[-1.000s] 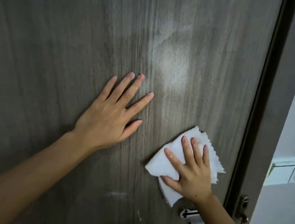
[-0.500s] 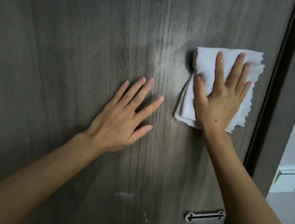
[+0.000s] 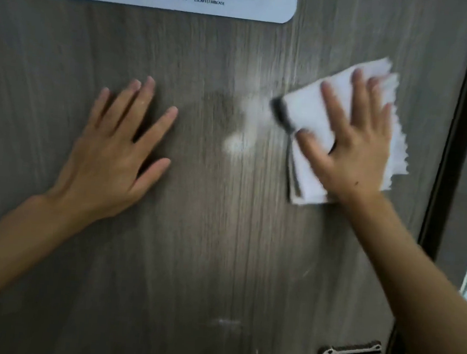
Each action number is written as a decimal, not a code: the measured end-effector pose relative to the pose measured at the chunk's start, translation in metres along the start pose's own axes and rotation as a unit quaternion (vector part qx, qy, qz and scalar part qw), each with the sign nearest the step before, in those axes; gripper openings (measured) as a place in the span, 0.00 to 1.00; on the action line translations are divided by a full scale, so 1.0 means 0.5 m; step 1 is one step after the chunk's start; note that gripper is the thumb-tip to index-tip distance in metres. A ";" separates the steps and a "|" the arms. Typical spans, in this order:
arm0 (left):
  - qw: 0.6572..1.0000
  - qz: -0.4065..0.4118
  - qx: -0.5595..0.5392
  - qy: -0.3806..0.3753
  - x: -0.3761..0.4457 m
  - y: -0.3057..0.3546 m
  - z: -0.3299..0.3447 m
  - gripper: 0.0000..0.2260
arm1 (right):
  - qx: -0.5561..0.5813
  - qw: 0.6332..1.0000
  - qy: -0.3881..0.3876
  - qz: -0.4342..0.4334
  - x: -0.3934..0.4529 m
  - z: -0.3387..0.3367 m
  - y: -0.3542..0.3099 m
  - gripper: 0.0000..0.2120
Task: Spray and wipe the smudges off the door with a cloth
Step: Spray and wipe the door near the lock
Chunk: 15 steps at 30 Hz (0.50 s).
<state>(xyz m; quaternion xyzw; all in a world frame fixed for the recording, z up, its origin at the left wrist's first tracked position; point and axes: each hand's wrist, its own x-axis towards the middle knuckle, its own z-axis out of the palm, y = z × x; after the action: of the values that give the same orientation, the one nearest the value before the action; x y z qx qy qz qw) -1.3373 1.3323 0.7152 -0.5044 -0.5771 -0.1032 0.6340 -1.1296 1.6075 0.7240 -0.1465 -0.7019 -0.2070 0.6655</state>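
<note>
Under the right hand (image 3: pixel 351 155), fingers spread flat, the cloth (image 3: pixel 310 110) presses the door (image 3: pixel 221 245)

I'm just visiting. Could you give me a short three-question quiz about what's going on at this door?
1. True or false: the left hand holds the cloth.
2. Which lies nearest the whitish smudge? A) sign B) cloth C) metal door plate
3. What does the right hand do?

Key: 1 false. 2 B. 3 It presses the cloth flat against the door.
</note>
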 end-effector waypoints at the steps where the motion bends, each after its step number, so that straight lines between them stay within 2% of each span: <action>1: 1.000 -0.022 0.006 0.003 -0.006 -0.031 -0.004 0.27 | 0.005 0.999 0.010 0.050 0.025 0.002 -0.005 0.31; 5: 0.995 -0.095 0.004 0.012 -0.028 -0.101 -0.009 0.27 | 0.026 0.982 0.039 0.185 0.048 0.014 -0.073 0.29; 8: 0.996 -0.089 0.008 0.014 -0.030 -0.100 -0.004 0.28 | 0.023 0.980 0.051 0.193 0.007 0.030 -0.161 0.29; 11: 0.996 -0.086 0.017 0.006 -0.029 -0.102 -0.008 0.28 | 0.029 0.994 0.004 0.103 -0.081 0.042 -0.279 0.29; 13: 0.996 -0.088 0.015 -0.005 -0.029 -0.102 -0.011 0.28 | 0.032 0.998 -0.054 -0.011 -0.157 0.047 -0.350 0.29; 15: 0.996 -0.091 0.015 -0.015 -0.030 -0.102 -0.014 0.29 | 0.027 0.981 -0.108 -0.156 -0.211 0.048 -0.382 0.30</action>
<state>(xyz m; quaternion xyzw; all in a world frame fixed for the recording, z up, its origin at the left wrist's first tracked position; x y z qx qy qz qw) -1.3739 1.2961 0.7304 -0.4421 -0.6316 -0.1442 0.6203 -1.2350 1.4601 0.6002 -0.0384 -0.7891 -0.2724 0.5492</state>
